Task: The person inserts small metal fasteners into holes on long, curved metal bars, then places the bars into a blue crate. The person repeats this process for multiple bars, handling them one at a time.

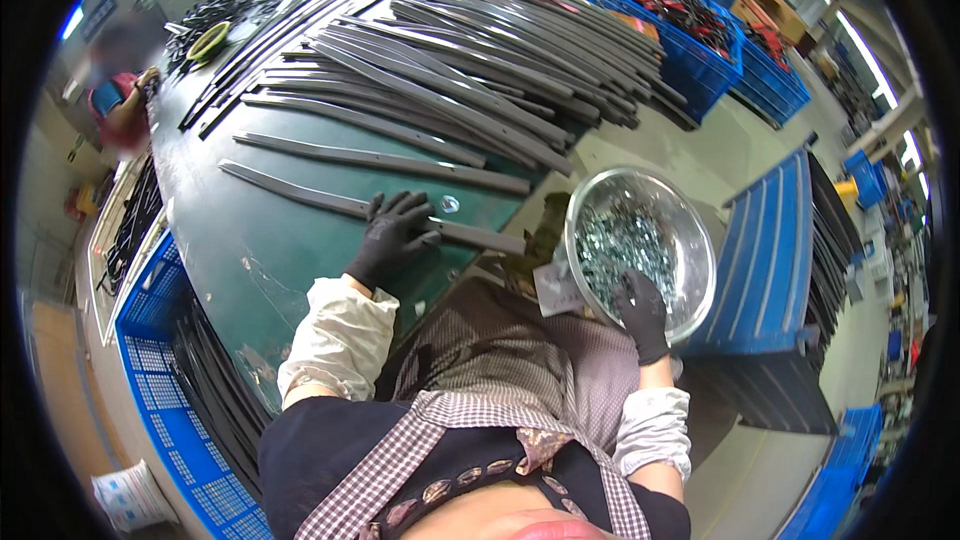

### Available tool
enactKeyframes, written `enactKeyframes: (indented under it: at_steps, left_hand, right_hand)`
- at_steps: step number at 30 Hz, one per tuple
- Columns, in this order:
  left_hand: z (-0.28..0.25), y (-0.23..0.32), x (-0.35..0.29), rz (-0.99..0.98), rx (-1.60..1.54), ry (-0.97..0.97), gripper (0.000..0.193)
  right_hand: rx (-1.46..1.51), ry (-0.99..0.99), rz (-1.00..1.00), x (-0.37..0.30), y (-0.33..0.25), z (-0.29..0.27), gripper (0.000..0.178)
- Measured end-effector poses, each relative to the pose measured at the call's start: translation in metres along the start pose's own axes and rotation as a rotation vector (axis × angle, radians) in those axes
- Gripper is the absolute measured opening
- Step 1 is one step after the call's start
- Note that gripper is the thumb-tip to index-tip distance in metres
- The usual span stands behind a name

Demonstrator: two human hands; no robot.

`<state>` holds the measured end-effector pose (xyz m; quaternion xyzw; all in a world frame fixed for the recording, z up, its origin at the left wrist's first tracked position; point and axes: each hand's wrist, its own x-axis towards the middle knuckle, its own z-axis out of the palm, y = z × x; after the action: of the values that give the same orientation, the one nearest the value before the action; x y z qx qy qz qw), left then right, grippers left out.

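My left hand (393, 236), in a dark glove, is closed over a long dark strip (300, 190) lying near the table's front edge. The strip runs out on both sides of the hand, its right end reaching past the edge. A small shiny piece (450, 204) lies on the table just beyond my fingers. My right hand (643, 313), gloved too, reaches into a round metal bowl (697, 240) at the right. Its curled fingers touch many small shiny pieces (622, 230); whatever is between the fingertips is too small to make out.
More dark strips (440, 90) are piled across the green table (215, 210). At lower left stands a blue crate (165, 380) of dark lengths. Blue crates (690, 70) with red and black parts stand at far right, a blue panel (760, 250) beside the bowl. A person (122, 105) is at far left.
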<state>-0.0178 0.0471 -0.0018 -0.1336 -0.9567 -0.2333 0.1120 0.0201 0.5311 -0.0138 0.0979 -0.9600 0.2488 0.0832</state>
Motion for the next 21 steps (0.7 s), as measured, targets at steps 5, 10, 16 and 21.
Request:
enactKeyframes:
  at_steps: [5,10,16,21]
  left_hand:
    - [-0.004,0.006,0.029,0.1,-0.066,-0.06,0.05]
    - [0.009,-0.001,0.067,0.15,-0.207,0.042,0.04]
    - [0.011,-0.005,0.181,0.202,0.078,0.326,0.045]
    - [0.028,-0.023,0.202,0.042,0.19,0.293,0.051]
  right_hand:
    - [-0.355,-0.117,0.247,0.033,0.037,0.021,0.052]
    - [-0.414,-0.223,0.287,0.036,0.037,0.02,0.042]
    - [-0.313,-0.184,0.235,0.026,0.062,0.03,0.043]
    - [-0.358,-0.162,0.205,0.03,0.068,0.03,0.04]
